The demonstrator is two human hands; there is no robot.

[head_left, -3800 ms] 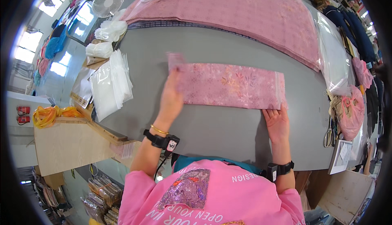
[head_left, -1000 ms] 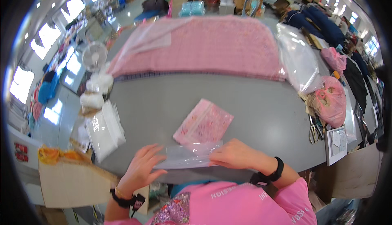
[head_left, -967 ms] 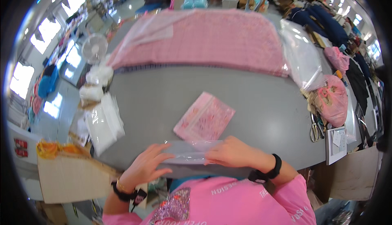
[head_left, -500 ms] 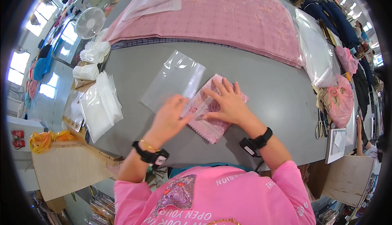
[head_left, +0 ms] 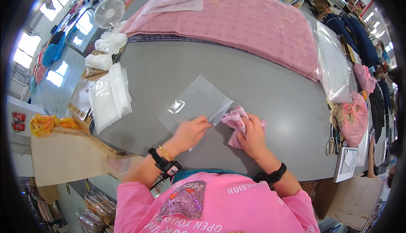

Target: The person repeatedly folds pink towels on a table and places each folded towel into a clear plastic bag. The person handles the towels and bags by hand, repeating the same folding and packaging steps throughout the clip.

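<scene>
A clear plastic bag (head_left: pixel 195 95) lies on the grey table in front of me, tilted so a corner points away. My left hand (head_left: pixel 190 133) is closed at the bag's near edge, its fingertips pinching the plastic. Just right of the bag, my right hand (head_left: pixel 253 136) grips a folded pink patterned cloth (head_left: pixel 236 118) with a scalloped edge. The fingers and thumb bunch the cloth, so its near-left part stands up in a fold. Cloth and bag almost meet at the bag's right corner.
A wide stack of pink patterned fabric (head_left: pixel 237 25) covers the table's far side. White plastic bags (head_left: pixel 109 99) lie at the left, near a fan (head_left: pixel 109 13). To the right are clear plastic sheets (head_left: pixel 334 66), a pink bag (head_left: pixel 354 121) and scissors (head_left: pixel 330 144).
My right hand has gone from lying spread on the flat cloth to gripping and bunching it. The bag has come nearer, with my left hand now at its edge.
</scene>
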